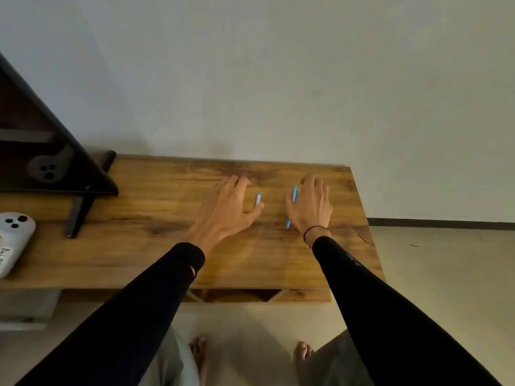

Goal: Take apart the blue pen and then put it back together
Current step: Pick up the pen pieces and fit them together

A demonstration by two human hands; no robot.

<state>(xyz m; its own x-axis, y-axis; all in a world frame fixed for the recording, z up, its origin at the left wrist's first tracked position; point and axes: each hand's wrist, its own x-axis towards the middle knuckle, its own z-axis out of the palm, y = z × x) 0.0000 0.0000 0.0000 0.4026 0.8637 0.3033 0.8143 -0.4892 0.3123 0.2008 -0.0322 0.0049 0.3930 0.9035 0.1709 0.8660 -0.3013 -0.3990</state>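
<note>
The blue pen lies in two pieces on the wooden table (156, 218). A short blue-and-white pen piece (258, 199) rests just right of my left hand (230, 208), with the thumb tip touching its near end. The long blue pen body (294, 193) lies lengthwise along the thumb side of my right hand (312, 208). The thumb crosses over its middle, and its near tip pokes out by the wrist. Both hands are palm down with fingers spread, low over the tabletop. Neither hand is curled around a piece.
A dark wooden shelf frame (55, 162) stands on the table's far left. A white controller (14, 240) lies at the left edge. The table's right edge drops to the floor (446, 274), and a pale wall runs behind. My bare feet show below the near edge.
</note>
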